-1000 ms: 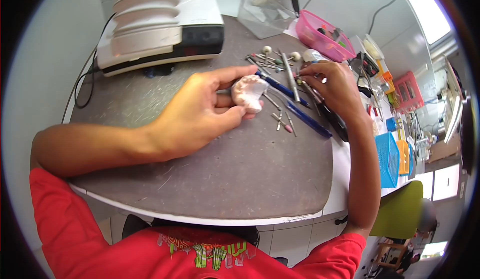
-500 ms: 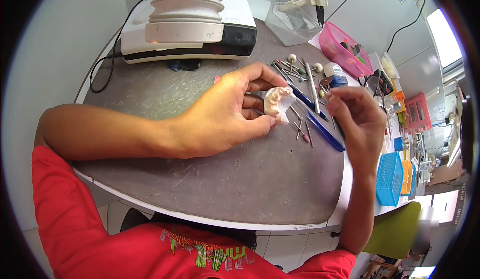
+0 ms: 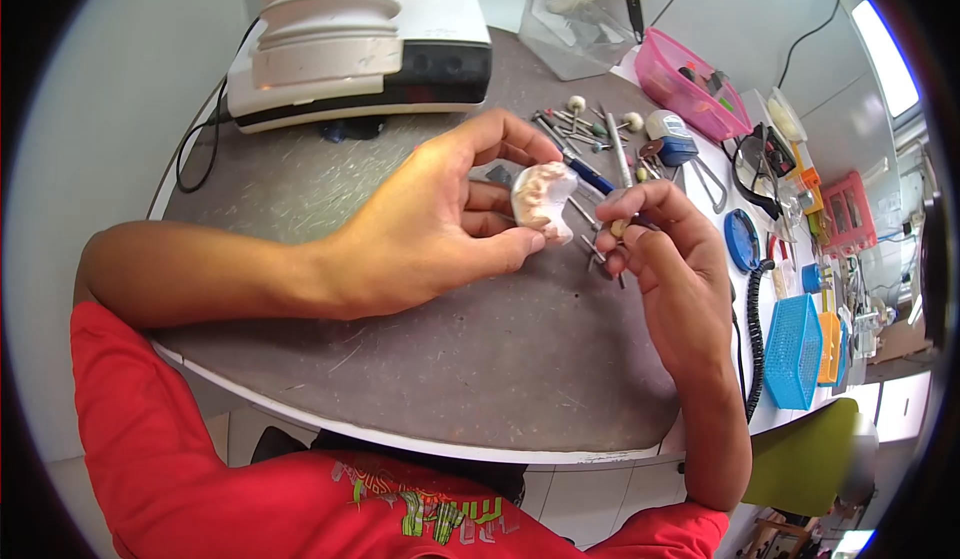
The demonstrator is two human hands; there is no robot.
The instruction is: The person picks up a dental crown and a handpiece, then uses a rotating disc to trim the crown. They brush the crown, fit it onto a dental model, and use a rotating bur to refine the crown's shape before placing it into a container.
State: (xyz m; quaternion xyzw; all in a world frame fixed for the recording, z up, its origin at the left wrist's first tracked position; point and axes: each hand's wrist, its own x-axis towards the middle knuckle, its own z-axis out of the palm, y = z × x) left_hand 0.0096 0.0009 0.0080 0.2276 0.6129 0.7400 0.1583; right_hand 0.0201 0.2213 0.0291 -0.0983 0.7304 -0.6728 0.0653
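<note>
Our left fingers (image 3: pixel 505 252) grip the dental cast (image 3: pixel 533 199) above the table (image 3: pixel 450 359), well in from the front edge, hollow side facing our right fingers (image 3: pixel 652 197), nearby, pinching a small yellowish piece (image 3: pixel 619 228).

Bright scene | window (image 3: pixel 885 59) at upper right blown out | fisheye bowing | edges fading to black

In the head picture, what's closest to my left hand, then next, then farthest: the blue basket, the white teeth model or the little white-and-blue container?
From your left hand:
1. White teeth model: in your fingertips.
2. White-and-blue container: off to the right, farther back.
3. Blue basket: far right.
</note>
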